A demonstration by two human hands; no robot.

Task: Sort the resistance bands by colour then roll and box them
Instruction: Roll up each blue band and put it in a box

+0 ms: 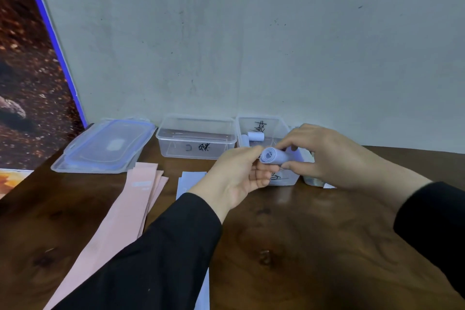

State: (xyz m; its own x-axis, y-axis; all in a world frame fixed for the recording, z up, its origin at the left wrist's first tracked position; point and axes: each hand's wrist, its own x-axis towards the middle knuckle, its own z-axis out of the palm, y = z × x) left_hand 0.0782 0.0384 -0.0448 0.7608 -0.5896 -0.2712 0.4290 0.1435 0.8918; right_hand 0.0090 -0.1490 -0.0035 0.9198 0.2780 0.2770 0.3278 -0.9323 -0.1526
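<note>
Both hands hold one lilac band roll in the air, just above the near wall of the right box, at about 1 o'clock from the middle of the table. The left hand supports the spiral end with its fingertips; the right hand pinches the roll between thumb and curled fingers, a narrow grip around the roll.

The main risk, I think, is that the roll opens. The material looks springy, and nothing ties it; if one hand lets go before the roll sits between the box walls, the outer layer can spring loose and the band unwinds.

A second risk is the wrong box. The left box at 12 o'clock seems empty, while the right one already has two lilac rolls, so this roll belongs there.

The left sleeve lies over the flat lilac bands and close to the pink bands at 9 o'clock; pulling the arm back could drag them and mix the sorted piles. The lids at 10 o'clock lie well apart.
</note>
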